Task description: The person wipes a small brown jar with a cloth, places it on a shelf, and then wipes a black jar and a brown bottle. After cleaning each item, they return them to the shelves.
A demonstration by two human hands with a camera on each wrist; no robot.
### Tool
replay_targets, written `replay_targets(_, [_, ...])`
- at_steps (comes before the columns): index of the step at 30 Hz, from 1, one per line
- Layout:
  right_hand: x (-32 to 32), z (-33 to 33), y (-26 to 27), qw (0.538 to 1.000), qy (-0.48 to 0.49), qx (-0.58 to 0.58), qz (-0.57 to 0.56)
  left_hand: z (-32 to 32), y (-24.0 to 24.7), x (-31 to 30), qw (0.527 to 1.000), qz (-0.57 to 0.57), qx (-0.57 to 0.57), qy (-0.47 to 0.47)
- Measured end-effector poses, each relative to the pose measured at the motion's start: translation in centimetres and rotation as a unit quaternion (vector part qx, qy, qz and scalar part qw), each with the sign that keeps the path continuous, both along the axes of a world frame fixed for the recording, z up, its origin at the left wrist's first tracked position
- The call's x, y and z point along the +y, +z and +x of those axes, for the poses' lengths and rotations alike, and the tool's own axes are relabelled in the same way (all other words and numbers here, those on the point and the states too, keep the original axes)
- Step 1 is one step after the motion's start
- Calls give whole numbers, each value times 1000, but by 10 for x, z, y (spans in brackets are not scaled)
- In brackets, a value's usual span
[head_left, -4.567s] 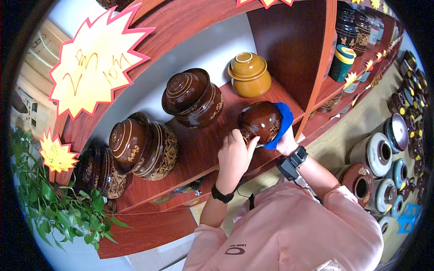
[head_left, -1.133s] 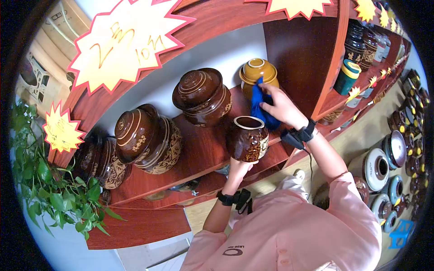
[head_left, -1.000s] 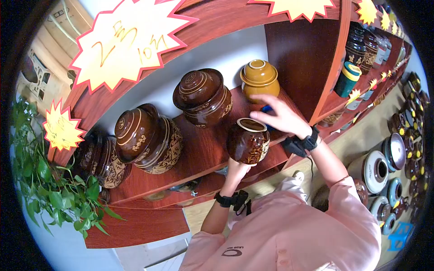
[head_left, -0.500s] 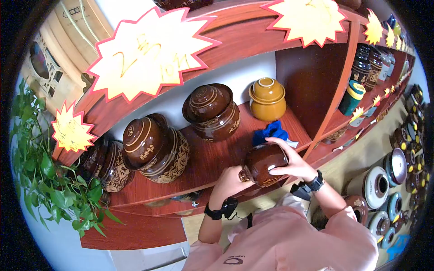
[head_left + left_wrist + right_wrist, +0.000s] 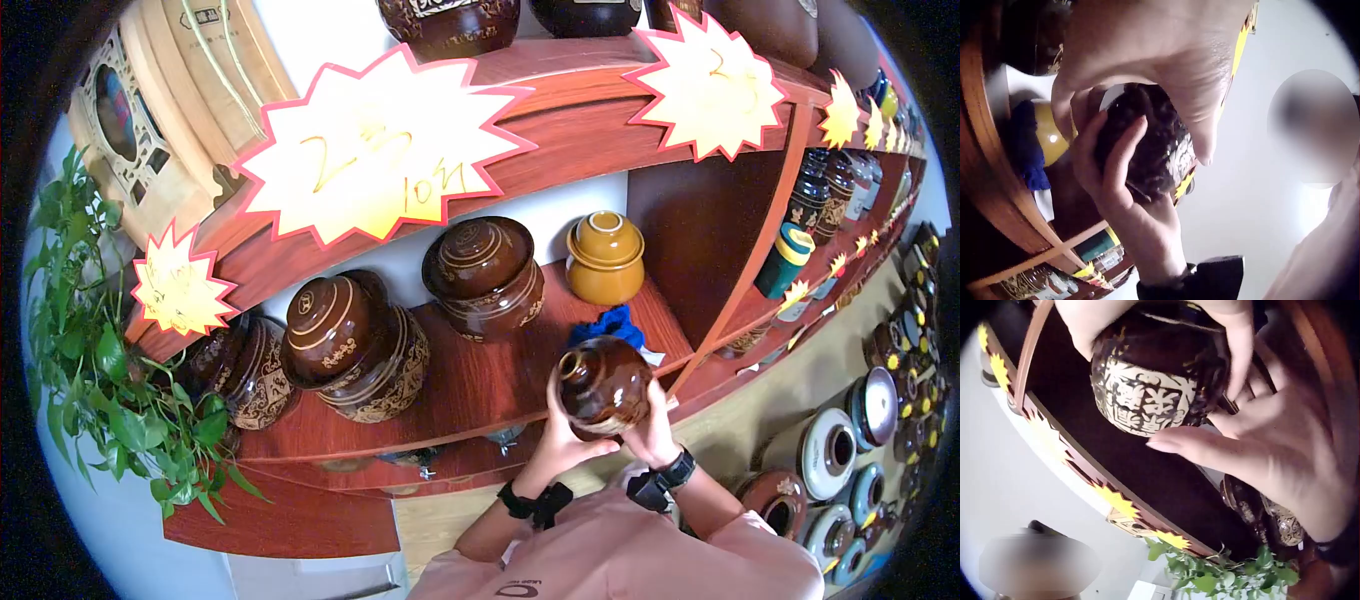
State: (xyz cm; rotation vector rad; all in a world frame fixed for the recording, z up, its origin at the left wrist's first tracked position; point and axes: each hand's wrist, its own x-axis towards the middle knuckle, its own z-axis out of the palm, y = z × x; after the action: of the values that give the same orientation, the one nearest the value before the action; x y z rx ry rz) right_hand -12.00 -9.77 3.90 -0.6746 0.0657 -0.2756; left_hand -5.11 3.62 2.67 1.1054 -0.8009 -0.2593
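We see a glossy dark-brown jar [image 5: 612,392] held between both hands, at the front of the shelf [image 5: 470,400] near its right end. The left hand [image 5: 563,447] curls its fingers round one side of the jar, with its thumb stretched along the lower part; the right hand [image 5: 655,437] grips the other side. We find the jar tilted, its narrow neck pointing toward the upper left of the head view, and from the right wrist we make out a cream panel [image 5: 1145,397] of raised characters on its body. Just behind the jar, a crumpled blue cloth [image 5: 607,328] lies on the shelf, and behind that stands a mustard-yellow lidded pot [image 5: 605,272]. To the left we count a brown lidded pot [image 5: 487,295], a larger patterned pot [image 5: 365,365] and, at the far end, a dark patterned jar [image 5: 262,375] partly hidden. A big starburst sign [image 5: 375,150] with handwriting is fixed above them, and a trailing green plant [image 5: 120,405] hangs at the left end. Beyond the divider we notice a green jar with a yellow band [image 5: 785,262], and more pots [image 5: 828,455] stand on the floor to the right.
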Motion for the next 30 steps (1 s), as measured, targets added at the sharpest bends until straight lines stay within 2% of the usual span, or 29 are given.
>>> replay_targets(5, [-10,-5,8,983,20,-26,-179,-1,-4,3,997,-22,39,69])
replay_targets(6, [-18,-2,8,968,22,-34,-249,-1,2,6,996,-12,67,64])
replay_targets(8, [-31,0,21,942,49,-23,-332,5,11,10,997,-5,54,61])
replay_targets(9, [-38,1,31,921,68,-15,-383,8,11,12,997,6,42,65])
replay_targets(10, [-42,2,43,881,53,-21,-469,11,10,13,998,-8,30,58])
replay_targets(11, [-50,9,40,862,70,-41,-501,12,9,14,998,-9,32,56])
replay_targets(13, [-60,13,58,775,79,-51,-625,20,11,17,999,3,2,46])
replay_targets(14, [-58,11,74,776,106,-25,-621,23,8,18,999,6,-9,38])
replay_targets(15, [-60,15,87,717,113,-64,-685,20,13,18,999,-4,4,39])
replay_targets(17, [-55,11,102,724,112,-37,-680,24,12,19,999,-25,28,8])
replay_targets(19, [-55,9,109,629,13,-81,-773,29,19,23,1000,-17,13,6])
replay_targets(20, [-53,9,118,634,6,-91,-768,28,26,23,1000,-8,7,17])
replay_targets(21, [-52,10,124,621,-14,-108,-777,27,33,23,1000,0,1,29])
replay_targets(23, [-44,11,145,641,-28,-133,-755,27,45,21,996,45,-59,49])
replay_targets(26, [-35,18,159,562,-58,-141,-813,27,46,17,987,91,-120,52])
replay_targets(28, [-27,23,161,491,-46,-146,-858,23,47,15,982,125,-132,54])
replay_targets(29, [-24,26,161,453,-40,-148,-878,20,51,16,969,153,-180,71])
replay_targets(30, [-22,29,156,413,-80,-179,-889,18,54,16,966,156,-193,73])
